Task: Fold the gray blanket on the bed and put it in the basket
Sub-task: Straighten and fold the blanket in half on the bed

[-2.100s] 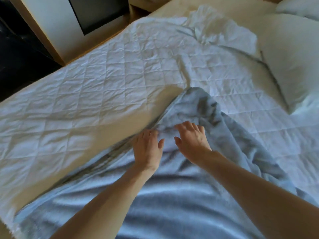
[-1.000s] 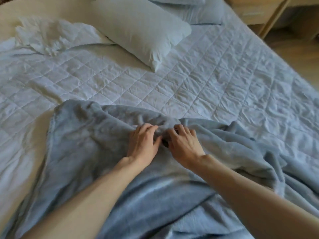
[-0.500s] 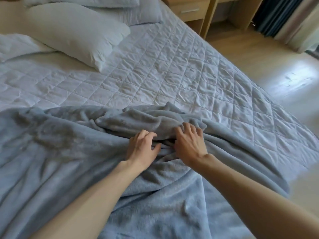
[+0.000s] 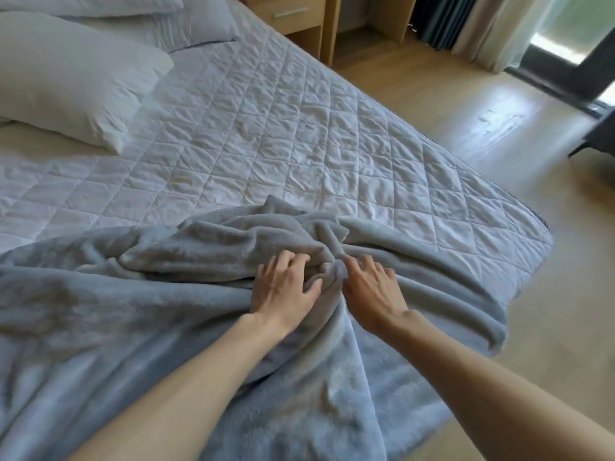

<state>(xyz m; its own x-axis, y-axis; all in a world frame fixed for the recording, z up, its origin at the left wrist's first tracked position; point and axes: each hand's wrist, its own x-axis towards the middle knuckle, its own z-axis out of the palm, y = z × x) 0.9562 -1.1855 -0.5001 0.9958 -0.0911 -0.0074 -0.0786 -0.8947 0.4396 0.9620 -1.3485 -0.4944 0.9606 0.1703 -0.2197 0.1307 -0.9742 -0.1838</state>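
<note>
The gray plush blanket lies rumpled across the near part of the bed, its right side hanging over the bed's edge. My left hand and my right hand sit side by side on a bunched ridge of the blanket near its far edge. The left hand's fingers and thumb pinch a fold of the fabric. The right hand's fingers curl into the same bunch. No basket is in view.
White pillows lie at the head of the bed, upper left. A wooden nightstand stands beyond the bed. Wooden floor runs along the right, with curtains and a dark chair leg at the far right.
My view has swung rightward along the bed, from its left side to its right edge and the floor. Both hands have worked along the blanket's far edge, staying close together and gathering fabric.
</note>
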